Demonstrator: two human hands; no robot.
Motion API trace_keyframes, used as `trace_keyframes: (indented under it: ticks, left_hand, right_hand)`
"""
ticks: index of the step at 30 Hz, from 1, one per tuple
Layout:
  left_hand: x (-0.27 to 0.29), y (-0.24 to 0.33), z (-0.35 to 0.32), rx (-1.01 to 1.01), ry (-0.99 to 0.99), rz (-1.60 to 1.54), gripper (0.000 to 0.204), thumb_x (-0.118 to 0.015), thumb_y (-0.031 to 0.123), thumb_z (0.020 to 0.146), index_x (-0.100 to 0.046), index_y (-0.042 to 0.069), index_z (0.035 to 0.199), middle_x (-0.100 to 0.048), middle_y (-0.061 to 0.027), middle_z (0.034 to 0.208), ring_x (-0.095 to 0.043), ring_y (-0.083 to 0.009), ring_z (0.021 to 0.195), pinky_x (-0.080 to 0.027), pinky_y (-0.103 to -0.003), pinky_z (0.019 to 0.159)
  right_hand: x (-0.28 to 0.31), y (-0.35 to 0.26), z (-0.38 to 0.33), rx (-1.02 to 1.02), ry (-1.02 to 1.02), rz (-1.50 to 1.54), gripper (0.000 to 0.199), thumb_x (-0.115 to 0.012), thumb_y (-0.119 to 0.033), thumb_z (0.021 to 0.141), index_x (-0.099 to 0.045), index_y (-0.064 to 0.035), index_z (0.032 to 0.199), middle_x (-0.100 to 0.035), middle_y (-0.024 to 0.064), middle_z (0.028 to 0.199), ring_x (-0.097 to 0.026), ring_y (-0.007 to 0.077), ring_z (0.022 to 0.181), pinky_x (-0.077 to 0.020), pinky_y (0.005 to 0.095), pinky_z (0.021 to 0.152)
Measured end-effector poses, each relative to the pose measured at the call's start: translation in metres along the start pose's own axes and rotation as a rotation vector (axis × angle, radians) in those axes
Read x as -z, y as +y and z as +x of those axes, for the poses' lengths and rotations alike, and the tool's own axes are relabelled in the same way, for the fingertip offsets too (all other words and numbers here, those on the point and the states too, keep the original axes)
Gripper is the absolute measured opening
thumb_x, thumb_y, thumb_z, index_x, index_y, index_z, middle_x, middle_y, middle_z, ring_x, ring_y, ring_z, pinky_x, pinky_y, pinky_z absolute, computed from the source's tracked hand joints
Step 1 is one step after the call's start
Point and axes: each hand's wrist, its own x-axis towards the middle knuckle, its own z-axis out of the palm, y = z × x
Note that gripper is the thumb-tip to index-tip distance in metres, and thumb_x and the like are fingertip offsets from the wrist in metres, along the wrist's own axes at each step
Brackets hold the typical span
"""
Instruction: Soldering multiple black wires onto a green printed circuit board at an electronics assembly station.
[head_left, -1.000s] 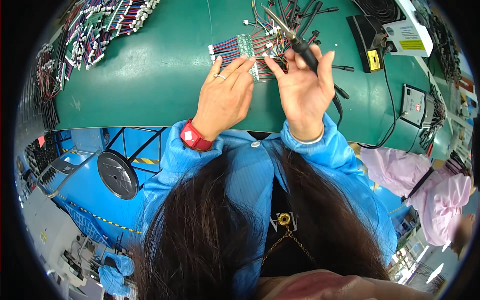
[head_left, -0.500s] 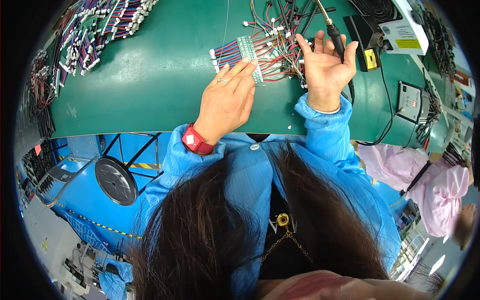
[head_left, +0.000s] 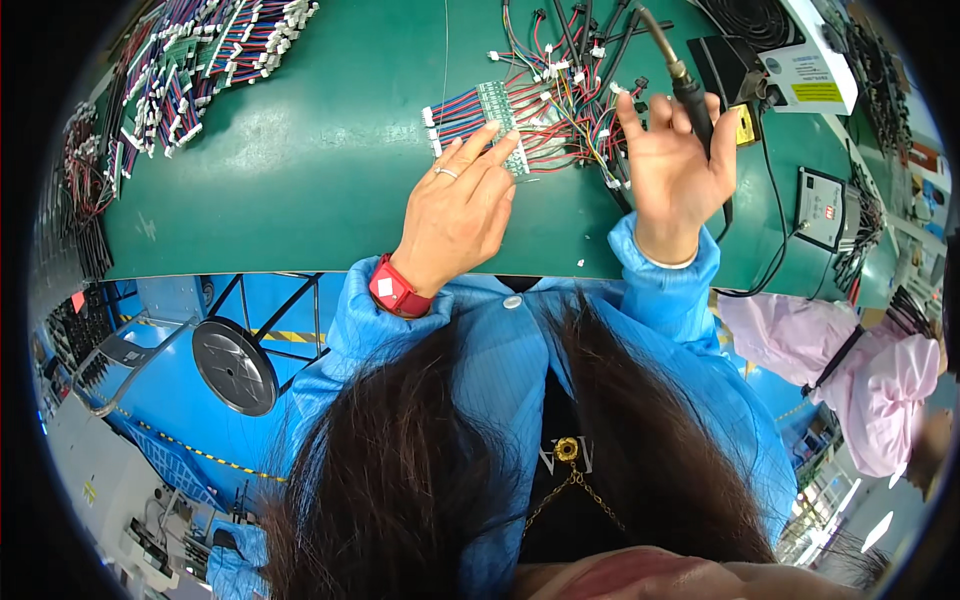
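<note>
Fingers stretched out, my left hand (head_left: 452, 212) lies with its fingertips on a strip of small green circuit boards (head_left: 493, 97). Short red, blue and black wires with white connectors (head_left: 455, 108) run off the strip's left side. More red and black wires (head_left: 545, 135) leave its right side toward a loose bundle. Palm up, my right hand (head_left: 672, 185) holds a soldering iron (head_left: 692, 98) by its black handle, between thumb and fingers. The iron's metal tip points up and away, apart from the boards. A thin wire strand (head_left: 447, 50) reaches down toward the strip from the far edge.
A heap of wired boards (head_left: 215, 60) covers the far left of the green table (head_left: 300, 190). At right stand a black soldering stand (head_left: 725, 65), a white box with a fan (head_left: 815, 65) and a control unit (head_left: 820, 205) with cables. A stool (head_left: 235, 365) is below the table.
My right hand has moved right and a little nearer, carrying the soldering iron with it. My left hand and the board strip have shifted only slightly.
</note>
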Motion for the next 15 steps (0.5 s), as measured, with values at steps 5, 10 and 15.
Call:
trace_keyframes:
  ticks: [5,10,15]
  left_hand:
    - [0.001,0.0,-0.001,0.02,0.027,0.029,0.01,-0.063,0.007,0.083,-0.058,0.007,0.091,-0.063,-0.0064,0.131,-0.057,-0.0244,0.126,-0.043,-0.041,0.105]
    - [0.0,0.0,0.0,0.05,0.023,0.06,0.01,-0.063,0.007,0.082,-0.058,0.007,0.091,-0.064,-0.0059,0.128,-0.059,-0.0242,0.123,-0.042,-0.041,0.105]
    - [0.0,0.0,0.0,0.062,0.029,0.051,0.011,-0.063,0.006,0.082,-0.058,0.007,0.092,-0.065,-0.0055,0.127,-0.06,-0.024,0.121,-0.043,-0.041,0.104]
  right_hand:
    - [-0.001,-0.001,-0.038,0.173,-0.102,-0.47,0.02,-0.056,-0.02,0.096,-0.065,-0.0039,0.09,-0.057,0.0072,0.076,-0.048,0.0169,0.07,-0.041,0.0315,0.064]
    - [0.001,0.006,-0.051,0.457,-0.302,-1.134,0.01,-0.059,-0.008,0.084,-0.064,0.0002,0.083,-0.058,0.0072,0.072,-0.046,0.0142,0.063,-0.0363,0.0264,0.059]
    - [-0.005,0.013,-0.046,0.386,-0.323,-1.286,0.008,-0.06,-0.005,0.081,-0.064,0.0013,0.079,-0.057,0.0061,0.068,-0.043,0.0132,0.059,-0.0344,0.0253,0.057]
